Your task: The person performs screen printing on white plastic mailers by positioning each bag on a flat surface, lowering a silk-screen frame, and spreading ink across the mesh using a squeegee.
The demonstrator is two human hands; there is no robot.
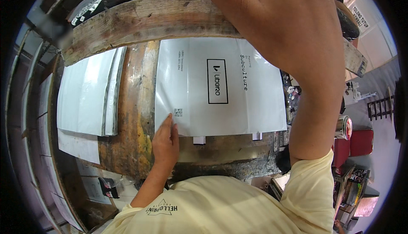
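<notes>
A white plastic sheet or bag with black print, a boxed logo and a small square code lies flat on a paint-stained wooden table. My left hand rests at its near left corner, fingers stretched out and touching the edge. High over the far right side reaches my right hand. Only its back and part of the thumb show; the fingers run past the top of the picture, so what they touch is hidden. Two small pale tabs stick out under the sheet's near edge.
A stack of plain white sheets lies on the table's left. Along the far side runs a rough wooden plank. Metal rails stand at the left. At the right are a tin can and a red chair.
</notes>
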